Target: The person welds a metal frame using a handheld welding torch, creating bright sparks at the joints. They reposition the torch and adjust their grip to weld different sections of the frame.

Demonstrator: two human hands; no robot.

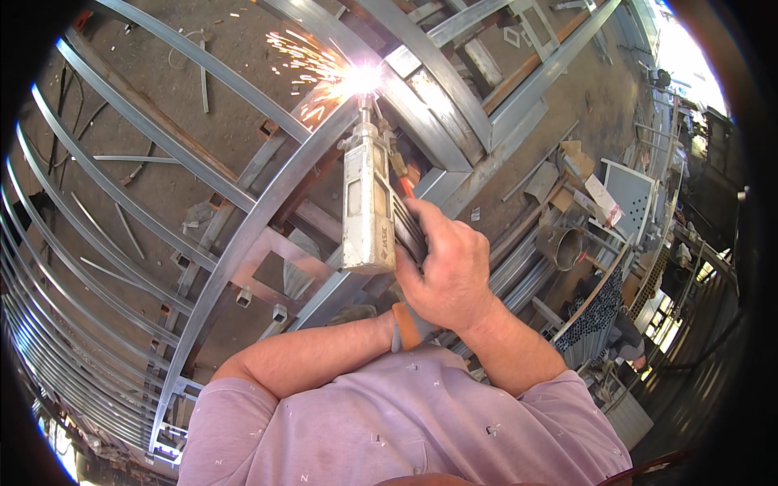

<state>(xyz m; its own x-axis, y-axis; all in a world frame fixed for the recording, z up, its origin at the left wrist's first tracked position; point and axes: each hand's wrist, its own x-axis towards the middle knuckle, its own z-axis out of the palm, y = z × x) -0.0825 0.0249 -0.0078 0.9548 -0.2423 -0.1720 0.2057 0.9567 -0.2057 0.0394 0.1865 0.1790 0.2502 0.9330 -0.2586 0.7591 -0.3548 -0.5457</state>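
Observation:
My right hand [450, 271] is closed around the dark grip of a pale handheld welding gun [369, 206]. The gun's metal nozzle points away from me at the joint between a curved steel tube [279, 186] and a wide steel frame bar [421, 125]. A white-hot glare at the nozzle tip hides the joint, and orange sparks fly off to the left. Across my body lies my left forearm, ending in an orange-brown and grey cuff [412, 326] at the wrist. Beyond that cuff, my left hand's fingers are hidden behind my right hand and wrist.
Several curved metal tubes [134, 190] fan out on the left. Short square tube pieces [243, 298] lie near the frame. At right stand a metal bucket [559, 245], cardboard boxes [577, 160], a perforated white panel [628, 198] and a stack of tubes [596, 320]. Another person [628, 338] is beyond it.

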